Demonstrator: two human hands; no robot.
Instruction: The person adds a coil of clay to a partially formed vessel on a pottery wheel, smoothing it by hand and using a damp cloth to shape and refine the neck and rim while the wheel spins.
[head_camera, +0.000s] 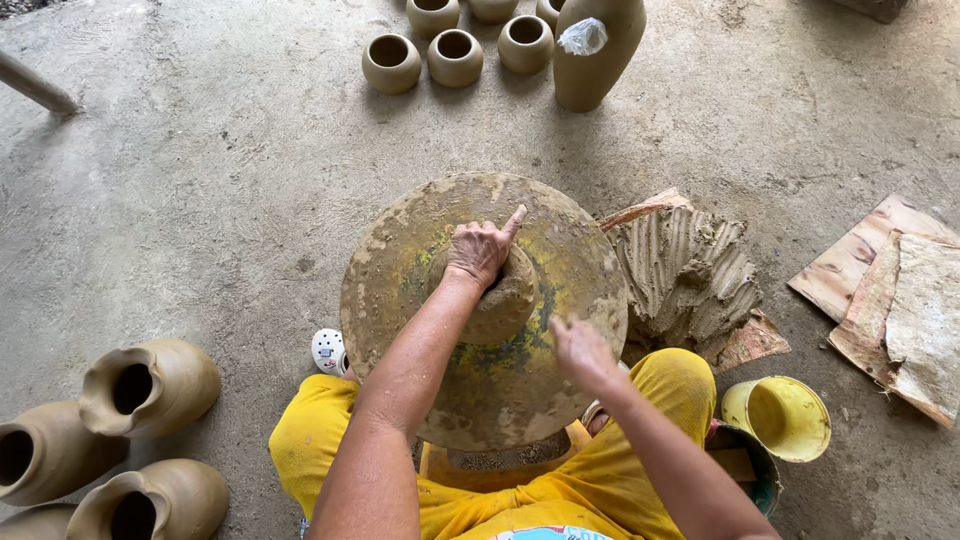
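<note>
A round, clay-smeared potter's wheel (400, 260) lies in front of me, between my knees in yellow trousers. A small lump of wet clay (503, 305) sits at its centre. My left hand (480, 250) rests on top of the lump, fingers curled into it and the forefinger pointing away. My right hand (580, 350) hovers at the wheel's near right, fingers bent, touching or just above the disc beside the lump; it holds nothing that I can see.
A ridged heap of raw clay (690, 275) lies on boards right of the wheel. A yellow bucket (780, 415) stands at lower right. Small round pots (455, 55) and a tall vase (595, 45) stand ahead. Three unfired jugs (150, 385) lie at lower left.
</note>
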